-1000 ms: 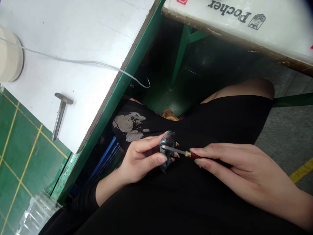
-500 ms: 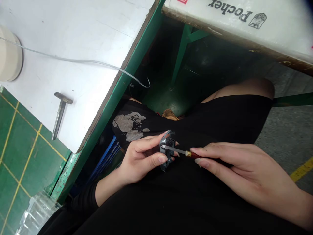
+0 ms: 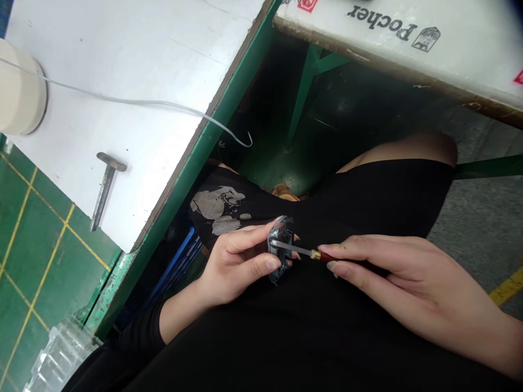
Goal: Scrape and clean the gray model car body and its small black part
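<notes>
Over my lap, my left hand [image 3: 237,264] is closed around a small dark grey curved part [image 3: 280,247], pinching it between thumb and fingers. My right hand [image 3: 392,277] grips the reddish-brown handle of a slim metal-bladed hand tool [image 3: 300,250] with a brass collar. The blade's far end rests against the inner side of the part. What shape the tip has is too small to tell. Some fingers of both hands are hidden behind what they hold.
On the white-topped table [image 3: 163,60] at the left lie a T-shaped metal tool [image 3: 104,188] and a thin pale cord [image 3: 147,102] that hangs over the green edge. A cream round container [image 3: 20,90] stands there. A clear plastic tray [image 3: 61,356] is at lower left, a plastic-covered surface [image 3: 392,49] at upper right.
The view has shifted slightly, so the table and its things sit a little further right. Both hands keep their hold, and the blade stays at nearly the same spot on the part.
</notes>
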{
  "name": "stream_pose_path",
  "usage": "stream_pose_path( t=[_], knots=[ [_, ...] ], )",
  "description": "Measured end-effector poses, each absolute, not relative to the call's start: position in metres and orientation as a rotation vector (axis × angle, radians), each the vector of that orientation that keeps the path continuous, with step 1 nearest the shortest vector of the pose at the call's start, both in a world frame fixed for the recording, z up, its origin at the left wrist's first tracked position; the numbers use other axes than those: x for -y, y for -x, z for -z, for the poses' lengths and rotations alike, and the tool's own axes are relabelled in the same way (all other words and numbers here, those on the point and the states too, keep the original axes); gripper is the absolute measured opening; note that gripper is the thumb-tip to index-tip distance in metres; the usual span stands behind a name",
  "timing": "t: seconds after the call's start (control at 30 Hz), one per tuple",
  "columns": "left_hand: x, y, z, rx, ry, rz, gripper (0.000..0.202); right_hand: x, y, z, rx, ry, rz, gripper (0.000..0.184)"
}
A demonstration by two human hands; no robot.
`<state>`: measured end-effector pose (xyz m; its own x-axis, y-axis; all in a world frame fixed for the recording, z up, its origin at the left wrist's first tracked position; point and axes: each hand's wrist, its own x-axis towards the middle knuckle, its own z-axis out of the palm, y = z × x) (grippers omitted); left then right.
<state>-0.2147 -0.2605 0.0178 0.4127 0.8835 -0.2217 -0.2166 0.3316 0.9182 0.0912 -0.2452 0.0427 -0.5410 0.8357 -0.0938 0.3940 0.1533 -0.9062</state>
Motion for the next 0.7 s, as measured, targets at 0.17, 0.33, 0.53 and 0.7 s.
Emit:
stream_pose_path(
  t=[0.17,0.33,0.53,0.7],
  knots=[
    [0.2608,0.2142,-0.0197,-0.848,-0.993,-0.847,0.051,0.2481,-0.0915,-0.0436,2.019,1.183,-1.335,0.017],
    [0.2620,0.2141,-0.0196,-0.857,-0.999,-0.852,0.052,0.2506,-0.0923,-0.0447,2.023,1.196,-1.328,0.018],
    [0.2648,0.2177,-0.0199,-0.928,-1.068,-0.859,0.052,0.2482,-0.0905,-0.0455,2.004,1.198,-1.349,0.018],
    [0.2659,0.2182,-0.0204,-0.948,-1.090,-0.854,0.051,0.2464,-0.0883,-0.0478,1.986,1.202,-1.364,0.017]
  ],
)
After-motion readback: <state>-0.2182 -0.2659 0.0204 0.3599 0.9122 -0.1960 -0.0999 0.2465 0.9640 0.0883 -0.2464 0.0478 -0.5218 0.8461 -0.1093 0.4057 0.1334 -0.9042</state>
